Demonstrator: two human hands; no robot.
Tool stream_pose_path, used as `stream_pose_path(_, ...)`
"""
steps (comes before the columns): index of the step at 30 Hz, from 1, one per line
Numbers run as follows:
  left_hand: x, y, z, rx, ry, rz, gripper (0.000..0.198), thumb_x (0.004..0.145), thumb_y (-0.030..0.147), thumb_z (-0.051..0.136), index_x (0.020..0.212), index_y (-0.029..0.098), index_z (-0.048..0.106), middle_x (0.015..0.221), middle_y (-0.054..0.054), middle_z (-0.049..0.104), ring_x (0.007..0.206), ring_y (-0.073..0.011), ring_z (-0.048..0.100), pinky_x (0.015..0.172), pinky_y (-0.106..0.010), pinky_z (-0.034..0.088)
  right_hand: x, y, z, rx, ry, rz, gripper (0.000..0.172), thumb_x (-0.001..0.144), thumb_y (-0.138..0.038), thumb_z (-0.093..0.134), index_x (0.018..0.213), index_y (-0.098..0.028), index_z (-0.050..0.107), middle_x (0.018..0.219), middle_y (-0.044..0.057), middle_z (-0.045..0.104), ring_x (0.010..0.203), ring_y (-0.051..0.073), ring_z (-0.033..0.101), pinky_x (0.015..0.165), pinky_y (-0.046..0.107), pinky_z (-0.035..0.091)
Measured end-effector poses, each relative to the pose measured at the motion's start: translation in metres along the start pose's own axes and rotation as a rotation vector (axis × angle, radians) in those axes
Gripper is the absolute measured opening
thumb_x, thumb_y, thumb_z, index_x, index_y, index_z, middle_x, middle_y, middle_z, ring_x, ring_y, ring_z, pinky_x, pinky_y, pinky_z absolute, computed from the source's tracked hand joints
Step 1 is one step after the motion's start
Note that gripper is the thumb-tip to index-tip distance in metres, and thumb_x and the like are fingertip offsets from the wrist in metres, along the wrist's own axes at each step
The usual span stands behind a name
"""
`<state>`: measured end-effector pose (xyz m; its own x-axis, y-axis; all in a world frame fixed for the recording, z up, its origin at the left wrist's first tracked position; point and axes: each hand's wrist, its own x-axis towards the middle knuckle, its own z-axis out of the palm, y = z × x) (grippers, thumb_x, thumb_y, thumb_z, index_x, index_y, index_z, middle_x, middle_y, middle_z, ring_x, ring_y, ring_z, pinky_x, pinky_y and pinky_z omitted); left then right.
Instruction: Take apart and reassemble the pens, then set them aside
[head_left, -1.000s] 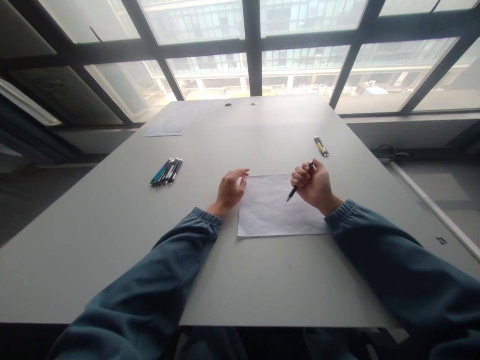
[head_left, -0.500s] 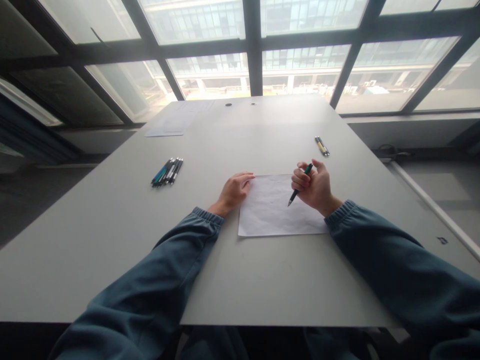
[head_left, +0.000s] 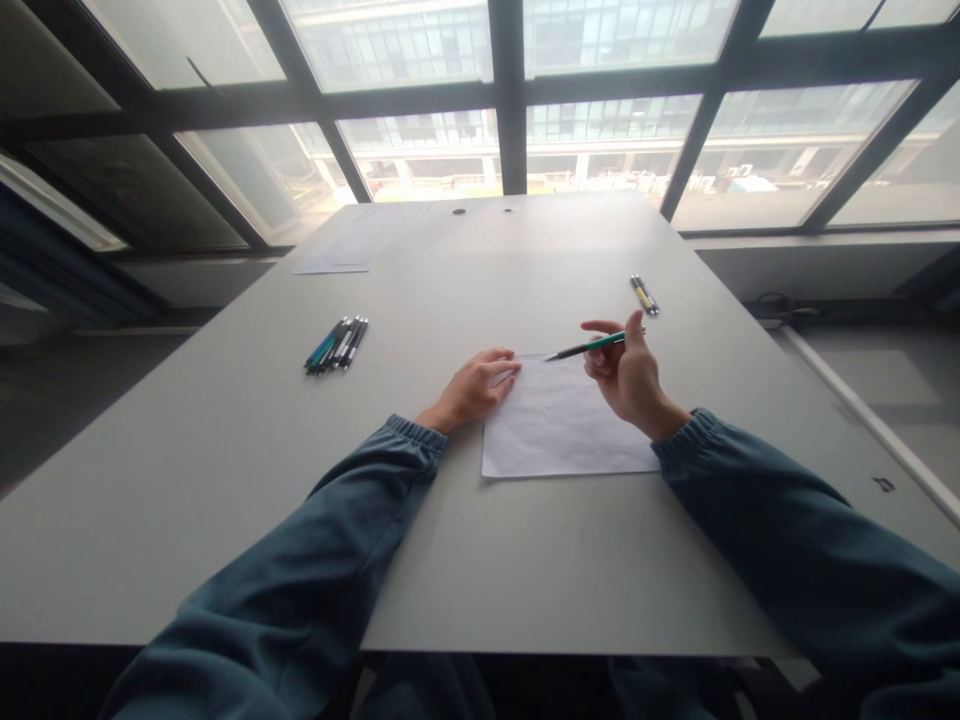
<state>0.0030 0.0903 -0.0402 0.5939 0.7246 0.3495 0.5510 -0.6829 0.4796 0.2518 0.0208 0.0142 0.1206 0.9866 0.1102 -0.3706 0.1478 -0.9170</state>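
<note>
Pen (head_left: 576, 350) sits in right hand (head_left: 634, 380) — paper (head_left: 566, 430) and pens (head_left: 337, 346) on table (head_left: 562, 570).

One right hand (head_left: 628, 375) grips one pen (head_left: 574, 350), with one sheet of paper (head_left: 562, 430) below. Left of that grip is one left hand (head_left: 474, 390); beyond it, two markers (head_left: 644, 296); farther left, one bunch of pens (head_left: 336, 346), too overlapped to count.

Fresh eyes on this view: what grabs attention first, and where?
Likely the green-and-black pen in the right hand, slanting over the far part of the white paper sheet, with the left hand at the sheet's left edge. Next, the bundle of pens on the left of the pale table, and the bright window panes beyond its far end.
</note>
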Motion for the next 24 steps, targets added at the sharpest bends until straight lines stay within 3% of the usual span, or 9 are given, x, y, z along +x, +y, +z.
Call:
stream_pose_path(3, 0.0, 0.003, -0.002, 0.002, -0.021, 0.055, 0.026, 0.095, 0.032, 0.06, 0.113, 0.026, 0.077, 0.135, -0.008, 0.065, 0.13, -0.027, 0.058, 0.116, -0.048, 0.044, -0.006, -0.001, 0.007, -0.053, 0.027, -0.068, 0.045, 0.084, -0.069, 0.064, 0.083, -0.024, 0.059, 0.061, -0.002, 0.052, 0.05, 0.012, 0.05, 0.043, 0.026, 0.035)
stream_pose_path(5, 0.0, 0.005, -0.004, -0.007, -0.041, 0.093, 0.023, 0.094, 0.033, 0.061, 0.109, 0.028, 0.078, 0.135, -0.007, 0.065, 0.132, -0.0268, 0.056, 0.116, -0.048, 0.044, -0.011, 0.001, 0.012, -0.102, 0.055, -0.13, 0.038, 0.082, -0.055, 0.074, 0.076, -0.025, 0.053, 0.053, -0.007, 0.043, 0.044, 0.01, 0.044, 0.04, 0.024, 0.031)
stream_pose_path(6, 0.0, 0.006, -0.005, -0.009, -0.052, 0.107, 0.022, 0.093, 0.032, 0.063, 0.109, 0.029, 0.078, 0.136, -0.006, 0.064, 0.133, -0.027, 0.055, 0.116, -0.048, 0.044, -0.013, 0.002, 0.014, -0.125, 0.053, -0.153, 0.035, 0.082, -0.051, 0.075, 0.075, -0.024, 0.053, 0.051, -0.008, 0.041, 0.041, 0.009, 0.042, 0.039, 0.024, 0.03)
stream_pose_path(8, -0.001, 0.009, -0.007, -0.003, -0.069, 0.124, 0.022, 0.091, 0.031, 0.066, 0.11, 0.029, 0.077, 0.137, -0.006, 0.063, 0.135, -0.0275, 0.054, 0.116, -0.048, 0.043, -0.019, 0.005, 0.018, -0.161, -0.001, -0.162, 0.027, 0.087, -0.049, 0.069, 0.084, -0.024, 0.059, 0.055, -0.006, 0.05, 0.044, 0.011, 0.05, 0.04, 0.024, 0.034)
stream_pose_path(10, -0.001, 0.011, -0.009, 0.008, -0.081, 0.132, 0.023, 0.089, 0.03, 0.068, 0.111, 0.029, 0.076, 0.139, -0.006, 0.063, 0.137, -0.0278, 0.052, 0.116, -0.049, 0.042, -0.023, 0.007, 0.021, -0.207, -0.089, -0.152, 0.028, 0.089, -0.05, 0.065, 0.093, -0.022, 0.065, 0.07, 0.0, 0.064, 0.056, 0.014, 0.062, 0.047, 0.026, 0.043)
stream_pose_path(12, -0.001, 0.012, -0.01, 0.016, -0.089, 0.137, 0.024, 0.088, 0.03, 0.069, 0.111, 0.029, 0.075, 0.139, -0.006, 0.062, 0.136, -0.0276, 0.053, 0.116, -0.048, 0.042, -0.027, 0.011, 0.024, -0.288, -0.146, -0.171, 0.028, 0.087, -0.048, 0.069, 0.093, -0.02, 0.067, 0.077, 0.004, 0.069, 0.063, 0.016, 0.066, 0.052, 0.028, 0.048)
stream_pose_path(17, 0.0, 0.014, -0.011, 0.021, -0.109, 0.132, 0.025, 0.087, 0.033, 0.07, 0.111, 0.03, 0.075, 0.133, -0.005, 0.066, 0.127, -0.026, 0.06, 0.113, -0.046, 0.043, -0.034, 0.029, 0.025, -0.457, -0.152, -0.2, 0.027, 0.084, -0.042, 0.074, 0.076, -0.021, 0.059, 0.061, -0.001, 0.064, 0.053, 0.014, 0.061, 0.05, 0.027, 0.047)
stream_pose_path(24, -0.001, 0.011, -0.009, -0.011, -0.097, 0.123, 0.023, 0.085, 0.035, 0.072, 0.107, 0.031, 0.076, 0.133, -0.004, 0.067, 0.128, -0.0257, 0.06, 0.112, -0.045, 0.043, -0.033, 0.047, 0.022, -0.564, -0.217, -0.072, 0.028, 0.083, -0.039, 0.07, 0.072, -0.022, 0.052, 0.055, -0.003, 0.062, 0.045, 0.013, 0.059, 0.044, 0.023, 0.042)
